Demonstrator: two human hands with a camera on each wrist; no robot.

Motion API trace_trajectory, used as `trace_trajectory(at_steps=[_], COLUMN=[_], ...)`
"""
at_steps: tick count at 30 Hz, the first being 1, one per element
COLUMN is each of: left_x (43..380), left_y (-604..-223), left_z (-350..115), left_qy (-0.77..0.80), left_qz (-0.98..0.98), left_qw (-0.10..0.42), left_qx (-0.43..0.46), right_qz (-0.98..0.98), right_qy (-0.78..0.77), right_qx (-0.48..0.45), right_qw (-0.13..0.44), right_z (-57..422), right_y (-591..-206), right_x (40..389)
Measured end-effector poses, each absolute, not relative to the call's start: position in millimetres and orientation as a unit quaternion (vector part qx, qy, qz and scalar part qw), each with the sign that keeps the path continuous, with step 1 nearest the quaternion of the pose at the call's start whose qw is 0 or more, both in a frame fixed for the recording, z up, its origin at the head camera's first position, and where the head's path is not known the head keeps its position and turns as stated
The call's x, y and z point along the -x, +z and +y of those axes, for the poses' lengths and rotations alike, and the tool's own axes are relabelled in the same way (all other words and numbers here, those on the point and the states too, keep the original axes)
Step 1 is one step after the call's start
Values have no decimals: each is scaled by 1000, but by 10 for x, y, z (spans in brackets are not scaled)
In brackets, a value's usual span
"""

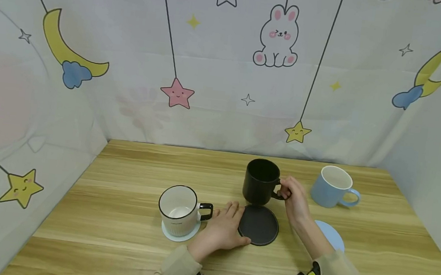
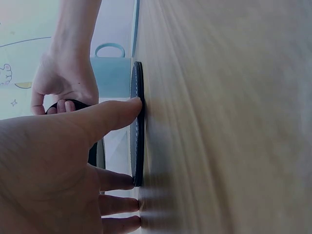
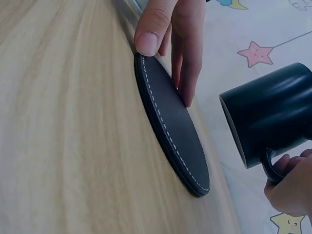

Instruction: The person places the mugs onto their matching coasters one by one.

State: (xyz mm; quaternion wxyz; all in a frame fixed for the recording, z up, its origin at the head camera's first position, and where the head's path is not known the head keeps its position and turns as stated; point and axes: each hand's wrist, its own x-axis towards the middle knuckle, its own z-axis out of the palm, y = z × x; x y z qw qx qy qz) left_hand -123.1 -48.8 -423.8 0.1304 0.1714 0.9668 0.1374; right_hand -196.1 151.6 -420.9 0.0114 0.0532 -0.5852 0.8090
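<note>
My right hand [image 1: 295, 201] grips the handle of a black mug [image 1: 260, 184], fingers curled through it. The mug is upright, just beyond a round black coaster [image 1: 258, 226]; in the right wrist view its base shows above the table against the curtain. White stitching runs along the coaster's rim [image 3: 168, 126]. My left hand [image 1: 224, 230] touches the coaster's left edge with thumb and forefinger, the other fingers stretched out onto the table. Near its fingers is the black handle of a white mug [image 1: 178, 209] with a black rim, standing on a pale coaster [image 1: 179, 236].
A light blue mug [image 1: 330, 187] stands at the back right, its handle pointing right. Partly behind my right forearm lies a light blue coaster [image 1: 331, 234]. The wooden table [image 1: 115, 216] meets a patterned curtain [image 1: 228, 66] at the back and sides.
</note>
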Motion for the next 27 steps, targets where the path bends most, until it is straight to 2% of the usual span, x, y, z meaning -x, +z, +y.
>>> trace_trajectory(at_steps=[27], left_x=[1221], left_y=[-4215], left_z=[-475], left_qy=[131], left_qz=[968], left_qw=[136], left_qx=[-164], right_qz=[-574], right_qy=[812], right_qx=[-103], right_qw=[12], right_z=[1600], right_y=[-4296], right_x=[1707])
